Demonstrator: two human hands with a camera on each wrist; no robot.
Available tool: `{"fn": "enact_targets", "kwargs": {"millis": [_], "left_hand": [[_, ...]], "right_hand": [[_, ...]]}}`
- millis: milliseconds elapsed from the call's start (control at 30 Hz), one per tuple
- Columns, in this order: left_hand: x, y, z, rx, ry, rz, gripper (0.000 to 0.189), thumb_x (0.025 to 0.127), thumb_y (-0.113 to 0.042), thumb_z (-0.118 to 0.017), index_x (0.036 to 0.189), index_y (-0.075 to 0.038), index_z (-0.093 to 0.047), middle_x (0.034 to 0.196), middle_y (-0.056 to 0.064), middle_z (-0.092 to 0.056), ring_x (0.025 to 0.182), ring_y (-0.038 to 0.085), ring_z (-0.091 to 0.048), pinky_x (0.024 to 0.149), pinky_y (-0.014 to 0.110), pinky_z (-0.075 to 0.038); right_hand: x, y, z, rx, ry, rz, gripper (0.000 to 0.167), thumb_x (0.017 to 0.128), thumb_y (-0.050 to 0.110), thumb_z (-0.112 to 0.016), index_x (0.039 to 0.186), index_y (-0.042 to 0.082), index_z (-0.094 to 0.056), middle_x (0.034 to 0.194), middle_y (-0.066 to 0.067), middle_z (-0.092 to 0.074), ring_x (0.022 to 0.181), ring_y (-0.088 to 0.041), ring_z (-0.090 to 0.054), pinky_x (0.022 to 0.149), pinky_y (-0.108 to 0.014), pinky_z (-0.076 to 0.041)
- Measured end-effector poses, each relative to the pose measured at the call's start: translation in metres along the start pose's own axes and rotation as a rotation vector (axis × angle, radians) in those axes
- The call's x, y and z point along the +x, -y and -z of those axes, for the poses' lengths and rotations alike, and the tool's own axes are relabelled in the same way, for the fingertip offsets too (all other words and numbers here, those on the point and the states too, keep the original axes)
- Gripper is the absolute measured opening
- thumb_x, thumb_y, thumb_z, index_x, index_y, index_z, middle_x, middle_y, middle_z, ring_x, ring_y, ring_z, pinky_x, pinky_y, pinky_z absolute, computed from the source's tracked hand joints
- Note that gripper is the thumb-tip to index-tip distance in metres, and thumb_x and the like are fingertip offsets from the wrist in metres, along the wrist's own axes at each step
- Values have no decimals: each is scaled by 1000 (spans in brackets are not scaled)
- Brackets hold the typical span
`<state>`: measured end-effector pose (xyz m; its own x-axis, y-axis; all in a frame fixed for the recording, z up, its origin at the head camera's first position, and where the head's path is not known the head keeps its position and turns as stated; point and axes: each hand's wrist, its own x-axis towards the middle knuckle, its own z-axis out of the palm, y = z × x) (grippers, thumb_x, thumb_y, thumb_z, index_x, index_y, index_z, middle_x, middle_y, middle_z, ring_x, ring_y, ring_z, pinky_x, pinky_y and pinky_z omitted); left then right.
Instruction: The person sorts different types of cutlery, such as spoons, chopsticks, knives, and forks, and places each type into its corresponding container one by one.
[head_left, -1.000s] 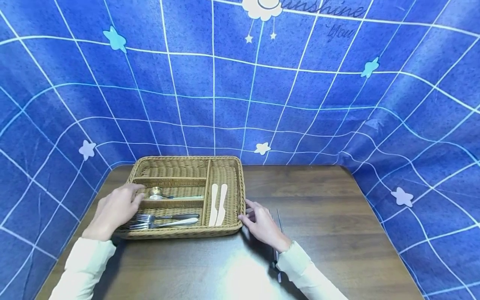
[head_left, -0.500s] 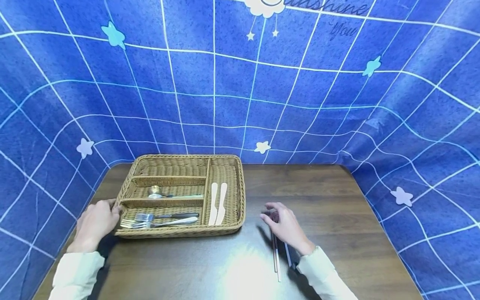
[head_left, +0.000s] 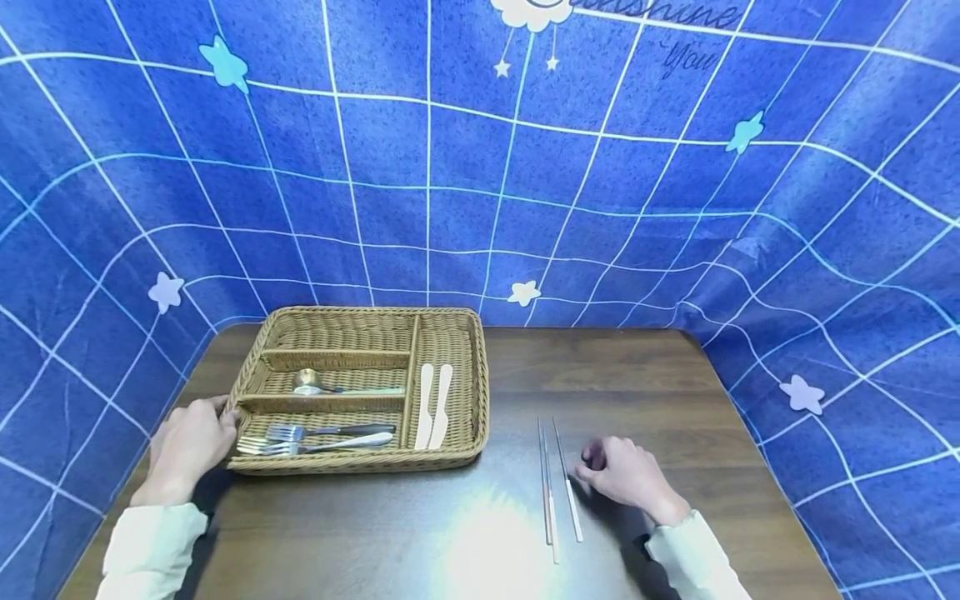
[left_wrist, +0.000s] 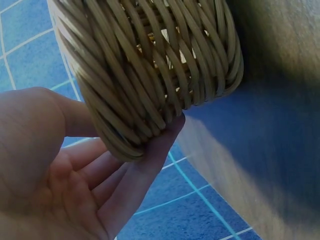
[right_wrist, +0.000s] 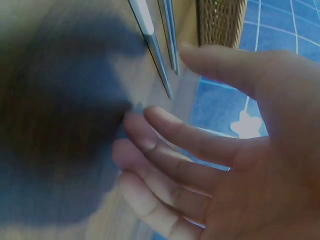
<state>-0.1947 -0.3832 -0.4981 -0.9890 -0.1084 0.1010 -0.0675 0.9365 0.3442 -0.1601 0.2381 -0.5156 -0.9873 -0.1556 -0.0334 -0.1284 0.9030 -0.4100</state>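
A wicker cutlery basket sits at the back left of the table. My left hand holds its left end; in the left wrist view the wicker wall lies between thumb and fingers, the thumb tip hidden behind it. My right hand hovers over the table with loosely bent fingers and holds nothing, as the right wrist view shows. Just left of it lie several slim metal chopsticks with pale handle ends, pointing away from me. They also show at the top of the right wrist view as metal sticks.
In the basket, forks lie in the front compartment and spoons in the middle one. Two cream knives lie in the right compartment. A blue curtain with stars hangs behind and beside the wooden table.
My right hand has let go of the basket's right front corner and moved right, past the chopsticks. My left hand has slid outward to the basket's left end. The basket stays about where it was.
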Motion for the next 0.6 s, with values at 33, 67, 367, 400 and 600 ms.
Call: {"fn": "enact_targets", "kwargs": {"millis": [33, 67, 367, 400, 600], "left_hand": [[0, 0, 0, 0, -1, 0, 40, 104, -18, -57, 135, 6, -65, 116, 45, -64, 96, 68, -64, 59, 62, -50], [0, 1, -1, 0, -2, 2, 40, 103, -18, -57, 135, 6, -65, 116, 46, -64, 96, 68, -64, 59, 62, -50], [0, 0, -3, -3, 8, 15, 42, 104, -19, -57, 136, 7, -64, 116, 47, -63, 97, 68, -63, 60, 63, -51], [0, 0, -3, -1, 8, 14, 42, 104, -19, -57, 136, 7, -64, 116, 46, -64, 97, 68, -64, 60, 62, -51], [0, 2, 0, -5, 9, 16, 41, 104, -18, -57, 136, 6, -64, 117, 46, -63, 97, 69, -63, 57, 61, -50]], "right_hand": [[-1, 1, -1, -16, 10, -2, 24, 88, 39, -87, 90, 19, -74, 72, 13, -66, 69, -14, -65, 65, -48, -55], [-2, 2, -4, -26, 13, -1, 24, 87, 39, -88, 89, 20, -73, 72, 14, -66, 69, -14, -64, 65, -48, -55], [-3, -13, -36, -90, -111, 144, 15, 81, 16, -77, 79, 18, -63, 64, 6, -56, 57, -16, -53, 48, -46, -43], [-2, -15, -38, -89, -136, 164, 16, 79, 14, -76, 76, 18, -61, 63, 6, -55, 55, -16, -52, 46, -45, -41], [-3, -13, -34, -29, -150, 188, 24, 74, 9, -74, 65, 20, -55, 58, 7, -49, 53, -15, -46, 46, -47, -40]]}}
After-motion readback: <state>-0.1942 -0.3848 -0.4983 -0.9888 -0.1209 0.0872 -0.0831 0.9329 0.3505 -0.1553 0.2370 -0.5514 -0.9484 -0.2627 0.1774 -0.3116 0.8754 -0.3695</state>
